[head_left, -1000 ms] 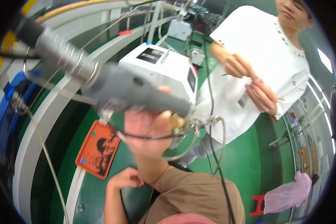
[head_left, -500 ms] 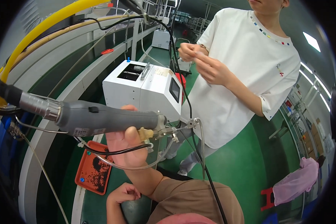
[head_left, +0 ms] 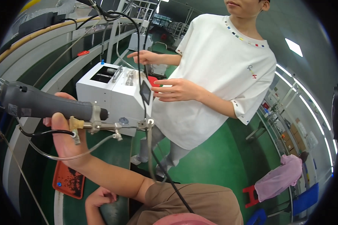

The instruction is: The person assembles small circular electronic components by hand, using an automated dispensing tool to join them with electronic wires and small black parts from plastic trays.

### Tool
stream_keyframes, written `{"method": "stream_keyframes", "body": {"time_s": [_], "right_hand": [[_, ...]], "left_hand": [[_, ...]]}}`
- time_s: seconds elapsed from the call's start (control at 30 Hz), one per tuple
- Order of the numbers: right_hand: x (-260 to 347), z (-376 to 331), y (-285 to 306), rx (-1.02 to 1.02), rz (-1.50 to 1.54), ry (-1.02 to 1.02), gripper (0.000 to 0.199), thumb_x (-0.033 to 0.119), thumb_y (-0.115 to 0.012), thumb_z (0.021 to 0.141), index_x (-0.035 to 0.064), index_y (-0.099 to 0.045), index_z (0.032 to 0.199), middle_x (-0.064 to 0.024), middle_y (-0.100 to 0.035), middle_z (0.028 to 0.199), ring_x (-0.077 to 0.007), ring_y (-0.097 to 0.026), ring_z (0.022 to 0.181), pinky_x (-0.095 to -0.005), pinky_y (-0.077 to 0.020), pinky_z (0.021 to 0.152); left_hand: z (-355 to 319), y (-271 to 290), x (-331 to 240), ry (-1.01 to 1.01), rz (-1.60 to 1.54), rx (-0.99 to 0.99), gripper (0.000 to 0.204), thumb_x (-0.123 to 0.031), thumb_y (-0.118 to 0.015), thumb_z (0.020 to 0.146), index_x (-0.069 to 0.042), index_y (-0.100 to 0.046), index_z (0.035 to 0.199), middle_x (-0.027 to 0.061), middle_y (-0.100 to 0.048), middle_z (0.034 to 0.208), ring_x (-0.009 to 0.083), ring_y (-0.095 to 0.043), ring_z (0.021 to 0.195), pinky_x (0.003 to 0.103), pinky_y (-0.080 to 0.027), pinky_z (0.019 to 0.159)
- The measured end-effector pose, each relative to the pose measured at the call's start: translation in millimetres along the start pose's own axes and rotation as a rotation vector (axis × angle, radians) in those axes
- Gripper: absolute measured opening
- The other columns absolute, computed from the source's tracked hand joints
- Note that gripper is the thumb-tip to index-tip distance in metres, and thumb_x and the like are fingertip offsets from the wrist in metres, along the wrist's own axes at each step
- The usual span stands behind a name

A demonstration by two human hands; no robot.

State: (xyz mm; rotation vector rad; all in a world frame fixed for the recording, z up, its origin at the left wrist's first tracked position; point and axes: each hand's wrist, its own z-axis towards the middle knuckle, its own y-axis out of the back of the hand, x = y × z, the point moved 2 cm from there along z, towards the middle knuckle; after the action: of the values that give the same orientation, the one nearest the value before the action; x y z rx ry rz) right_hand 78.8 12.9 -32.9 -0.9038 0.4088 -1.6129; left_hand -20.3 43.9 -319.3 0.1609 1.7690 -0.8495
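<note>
My right hand is wrapped around a grey electric screwdriver, which lies roughly level in front of me. Its thumb presses up against the body from below. A metal bracket with a yellowish fitting and thin clear tubing hangs at the tool's front end. Lower down, my left hand rests at the green bench with its fingers curled; nothing shows in it. Just beyond that hand lies an orange tray of small black parts, partly covered by my right forearm.
Behind the tool stands a white machine with a dark screen. A person in a white shirt stands beside it, one hand over it and the other near its screen. Black cable hangs across the middle. A red stool is at the right.
The whole view has swung, so the scene sits further left. The other person's hands have parted from each other, one reaching over the white machine. My right hand keeps its grip on the screwdriver.
</note>
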Motion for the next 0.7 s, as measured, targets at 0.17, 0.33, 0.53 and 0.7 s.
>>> {"method": "stream_keyframes", "body": {"time_s": [0.17, 0.33, 0.53, 0.7], "right_hand": [[8, -5, -9, -0.014, -0.030, -0.012, 0.052, 0.023, -0.072, 0.097, 0.0075, -0.045, 0.138, -0.0009, -0.052, 0.113, -0.0073, -0.052, 0.097, -0.0222, -0.0456, 0.088], [13, -10, -3, -0.007, -0.015, -0.118, 0.056, 0.032, -0.074, 0.096, 0.0101, -0.043, 0.138, 0.0008, -0.050, 0.112, -0.0055, -0.049, 0.095, -0.0196, -0.0418, 0.086], [36, -9, -4, 0.075, -0.061, -0.176, 0.053, 0.026, -0.073, 0.096, 0.0085, -0.045, 0.138, -0.0015, -0.054, 0.117, -0.0065, -0.054, 0.104, -0.0218, -0.0445, 0.094], [64, -5, -2, 0.045, -0.154, -0.157, 0.056, 0.038, -0.077, 0.092, 0.0096, -0.049, 0.131, -0.0011, -0.051, 0.114, -0.0080, -0.051, 0.102, -0.0213, -0.0437, 0.086]], "left_hand": [[4, -8, -3, -0.043, -0.051, -0.032, 0.019, 0.005, -0.068, 0.069, -0.002, -0.069, 0.087, 0.0038, -0.069, 0.086, 0.0154, -0.063, 0.083, 0.027, -0.048, 0.079], [4, -17, -4, -0.066, -0.071, -0.148, 0.026, 0.006, -0.063, 0.061, -0.002, -0.067, 0.085, 0.0069, -0.065, 0.082, 0.0214, -0.060, 0.078, 0.034, -0.047, 0.074], [2, -28, -9, -0.120, -0.175, -0.069, 0.027, 0.004, -0.059, 0.055, -0.002, -0.066, 0.081, 0.0084, -0.062, 0.080, 0.0222, -0.059, 0.081, 0.034, -0.044, 0.073], [-4, -22, -1, -0.079, -0.142, -0.069, 0.020, -0.001, -0.063, 0.060, -0.003, -0.066, 0.080, 0.0072, -0.062, 0.084, 0.0184, -0.060, 0.085, 0.027, -0.042, 0.072]]}}
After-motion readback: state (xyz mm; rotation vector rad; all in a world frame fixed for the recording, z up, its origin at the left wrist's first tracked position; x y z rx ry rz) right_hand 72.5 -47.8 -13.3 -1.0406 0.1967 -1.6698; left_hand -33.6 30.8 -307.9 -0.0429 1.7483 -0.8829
